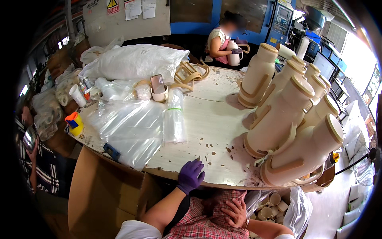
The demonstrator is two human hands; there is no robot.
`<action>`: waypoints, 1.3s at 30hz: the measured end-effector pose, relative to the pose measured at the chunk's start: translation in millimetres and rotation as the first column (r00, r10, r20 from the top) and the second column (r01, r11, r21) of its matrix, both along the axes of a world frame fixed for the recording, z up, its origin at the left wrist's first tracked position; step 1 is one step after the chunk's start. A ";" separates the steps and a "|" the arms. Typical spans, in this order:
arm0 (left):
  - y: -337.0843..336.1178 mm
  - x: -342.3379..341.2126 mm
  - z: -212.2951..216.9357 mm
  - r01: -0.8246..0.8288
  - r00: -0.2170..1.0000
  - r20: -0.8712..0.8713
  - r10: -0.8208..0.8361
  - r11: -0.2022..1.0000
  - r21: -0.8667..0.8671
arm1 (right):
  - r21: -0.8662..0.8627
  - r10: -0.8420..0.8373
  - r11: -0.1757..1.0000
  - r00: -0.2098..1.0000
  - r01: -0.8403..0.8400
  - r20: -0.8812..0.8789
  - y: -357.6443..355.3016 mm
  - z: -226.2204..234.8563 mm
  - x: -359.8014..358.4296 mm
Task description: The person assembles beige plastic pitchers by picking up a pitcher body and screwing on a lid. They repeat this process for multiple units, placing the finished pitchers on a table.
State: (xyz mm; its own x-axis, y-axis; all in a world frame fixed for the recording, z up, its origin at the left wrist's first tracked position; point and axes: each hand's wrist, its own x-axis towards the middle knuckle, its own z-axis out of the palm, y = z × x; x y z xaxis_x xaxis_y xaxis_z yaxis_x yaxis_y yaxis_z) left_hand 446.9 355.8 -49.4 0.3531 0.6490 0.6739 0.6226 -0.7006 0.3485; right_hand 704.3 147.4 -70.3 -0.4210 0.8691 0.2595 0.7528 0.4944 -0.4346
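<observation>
My left hand point(191, 176), in a purple glove, rests at the front edge of the worn white table point(207, 115), fingers stretched out and thumb apart, holding nothing. Bare and spread, my right hand point(235, 212) lies flat against the red checked apron point(195, 217) on my front. Nearest the left hand are a stack of clear plastic bags point(131, 127) and a rolled clear bag point(174, 119) with a green band. Several beige vacuum jugs point(280, 115) with handles and lids stand on the right; the nearest one point(302, 155) leans to the right in this view.
A phone point(157, 83) stands in a beige mug point(160, 95) beside beige handle parts point(191, 73). Behind lies a large white sack point(131, 59). Below are an open carton point(103, 187) and a bag of beige cups point(298, 207). Across the table a co-worker point(219, 44) holds a jug; another person stands left.
</observation>
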 end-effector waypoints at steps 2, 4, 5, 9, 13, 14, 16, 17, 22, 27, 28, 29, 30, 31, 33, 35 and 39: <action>0.9 -2.3 -1.1 -0.003 1.000 -0.001 0.003 1.000 0.002 | -0.003 0.000 1.000 1.000 0.000 -0.008 1.5 -1.8 -0.7; 1.1 -1.7 -2.7 0.003 1.000 0.001 -0.003 1.000 0.005 | 0.003 -0.004 1.000 1.000 0.004 -0.026 1.2 -1.9 -0.3; 1.1 -1.6 -2.8 0.001 1.000 -0.002 -0.001 1.000 0.008 | -0.002 -0.003 1.000 1.000 0.003 -0.028 1.0 -1.9 0.1; 1.5 -1.7 -1.9 0.001 1.000 -0.001 -0.001 1.000 0.001 | 0.007 0.000 1.000 0.999 0.001 -0.033 1.1 -1.7 0.2; 1.3 -1.8 -1.1 0.001 1.000 -0.003 -0.001 1.000 -0.001 | 0.000 -0.009 1.000 0.999 0.009 -0.041 -0.2 -5.5 1.3; 1.2 -1.5 -1.2 0.000 1.000 -0.004 0.000 1.000 -0.001 | -0.001 -0.009 1.000 0.999 0.009 -0.039 -0.7 -5.9 1.7; 1.2 -1.9 -1.0 -0.004 1.000 -0.010 0.004 1.000 0.000 | -0.001 -0.008 1.000 0.999 0.008 -0.036 0.2 -4.9 1.1; 1.3 -2.2 -1.7 -0.005 1.000 -0.010 0.005 1.000 0.001 | -0.001 -0.007 1.000 0.999 0.007 -0.032 0.2 -4.3 1.1; 1.1 -2.3 -2.0 -0.001 1.000 -0.010 0.001 1.000 0.002 | 0.000 0.000 1.000 1.000 0.000 -0.030 0.3 -3.2 2.0; 1.9 -0.9 -2.4 0.002 1.000 -0.011 -0.002 1.000 -0.003 | -0.004 -0.005 1.000 1.000 0.005 -0.026 -0.4 -2.4 2.7; 1.8 -0.8 -2.4 0.002 1.000 -0.012 -0.002 1.000 -0.003 | -0.002 -0.005 1.000 1.000 0.005 -0.024 -0.5 -2.4 3.2; 1.2 -0.9 -1.9 -0.002 1.000 -0.015 0.002 1.000 -0.005 | -0.001 -0.003 1.000 1.000 0.003 -0.028 -0.6 -2.4 3.4; 0.9 -1.0 -1.0 -0.004 1.000 -0.018 0.004 1.000 -0.005 | 0.002 -0.002 1.000 1.000 0.002 -0.031 -0.3 -2.5 3.4; 0.9 -0.9 -0.6 -0.006 1.000 -0.021 0.006 1.000 -0.006 | 0.004 -0.002 1.000 0.999 0.002 -0.034 -0.1 -2.7 3.3; 1.5 -0.9 -1.2 -0.002 1.000 -0.010 0.002 1.000 -0.007 | 0.007 -0.004 1.000 0.999 0.004 -0.036 -0.1 -2.7 3.0; 1.7 -0.7 -1.2 -0.001 1.000 -0.002 0.001 1.000 -0.003 | 0.008 -0.006 1.000 0.999 0.007 -0.039 -0.1 -2.3 2.7; 1.3 -0.6 -0.6 0.004 1.000 0.008 -0.004 1.000 0.009 | 0.009 -0.008 1.000 0.999 0.008 -0.032 -0.5 -1.7 2.3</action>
